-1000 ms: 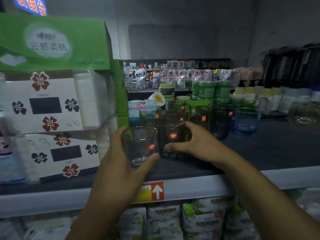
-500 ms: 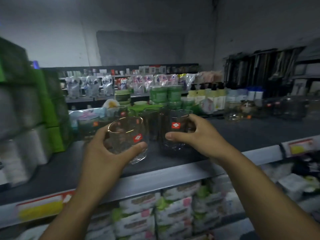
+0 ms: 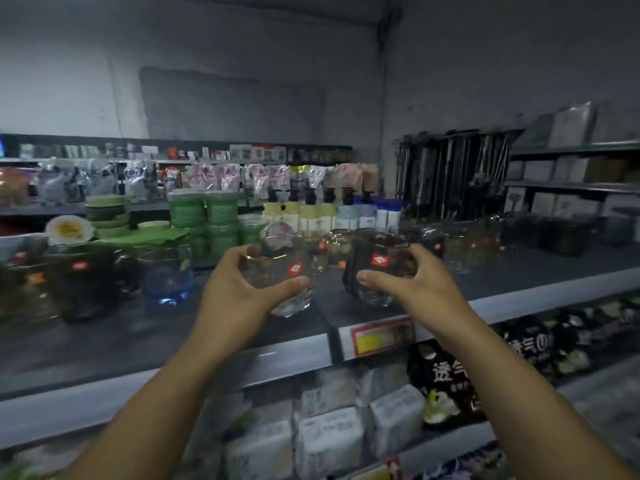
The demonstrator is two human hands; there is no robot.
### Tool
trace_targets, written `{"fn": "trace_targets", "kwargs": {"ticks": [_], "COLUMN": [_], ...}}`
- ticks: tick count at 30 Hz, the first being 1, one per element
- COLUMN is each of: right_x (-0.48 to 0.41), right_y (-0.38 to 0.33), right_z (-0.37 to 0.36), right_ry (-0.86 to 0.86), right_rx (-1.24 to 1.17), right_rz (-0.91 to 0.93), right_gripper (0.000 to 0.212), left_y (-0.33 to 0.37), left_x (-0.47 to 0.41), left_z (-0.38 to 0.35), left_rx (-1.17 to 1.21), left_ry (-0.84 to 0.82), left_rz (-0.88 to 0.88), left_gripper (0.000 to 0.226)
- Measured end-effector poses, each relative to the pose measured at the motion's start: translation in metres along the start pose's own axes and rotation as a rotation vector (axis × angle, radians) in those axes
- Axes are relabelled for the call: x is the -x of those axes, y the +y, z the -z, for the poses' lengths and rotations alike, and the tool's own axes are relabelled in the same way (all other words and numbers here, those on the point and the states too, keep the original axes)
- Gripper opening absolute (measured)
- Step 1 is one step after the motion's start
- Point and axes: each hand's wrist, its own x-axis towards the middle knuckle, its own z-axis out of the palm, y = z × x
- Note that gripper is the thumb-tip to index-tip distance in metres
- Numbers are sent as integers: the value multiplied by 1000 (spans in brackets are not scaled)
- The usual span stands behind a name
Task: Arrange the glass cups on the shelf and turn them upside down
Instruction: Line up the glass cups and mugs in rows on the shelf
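**Two glass cups in two hands, both mouth up**

Head view. The picture is dim and a little blurred. The left hand (image 3: 239, 296) grips a clear glass cup (image 3: 277, 271): the thumb lies across the front wall and the other fingers curl round the far side. This cup has a red sticker and stands mouth up, leaning a little, with its thick base at 5 o'clock from the hand. The right hand (image 3: 415, 289) holds a dark glass cup (image 3: 377, 268) in the same way, thumb in front and fingers behind. This cup is also mouth up and also has a red sticker. The two cups are near each other but apart, over the front part of the grey shelf (image 3: 138, 327) near the middle of the picture. Whether their bases touch the board I cannot tell.

At 9 o'clock from the left hand a blue glass (image 3: 166, 275) stands upright on the shelf, and further on that side is a group of dark glasses (image 3: 83, 282). At 12 o'clock, behind the cups, are green jars (image 3: 204, 213) and pump bottles (image 3: 311, 211). At 2 o'clock from the right hand more glassware (image 3: 460, 247) stands at the back — its shape is too blurred to tell. A red and yellow price tag (image 3: 381, 336) is fixed on the shelf edge, at 6 o'clock from the dark cup. Under the shelf lie white packs (image 3: 329, 441), with a black pack (image 3: 446, 379) beside them.
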Motion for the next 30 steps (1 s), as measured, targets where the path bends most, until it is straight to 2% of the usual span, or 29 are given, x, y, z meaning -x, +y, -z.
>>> {"fn": "trace_targets", "kwargs": {"ticks": [4,12,18,24,30], "right_x": [-26,-77,-108,-130,-148], "right_y": [34,88,111,124,137], "right_z": [40,75,98,126,155], "right_ry": [12,34,26,-40,-173], "right_rx": [39,64,34,25,11], "right_rz": [-17,-31,-17,33,79], "right_gripper": [48,52,51,46,47], "left_y": [10,13,12,14,21], "left_x": [-31,-86,-89,-87,-79], "left_z": [-56,-122,-156,-181,-211], "left_rx": [-56,-134,-127,-228,-254], "left_ry": [-80,-124,-127,-169,-86], "left_rz": [-3,-43,-55,-77,-55], "left_gripper": [69,93,101,87,84]}}
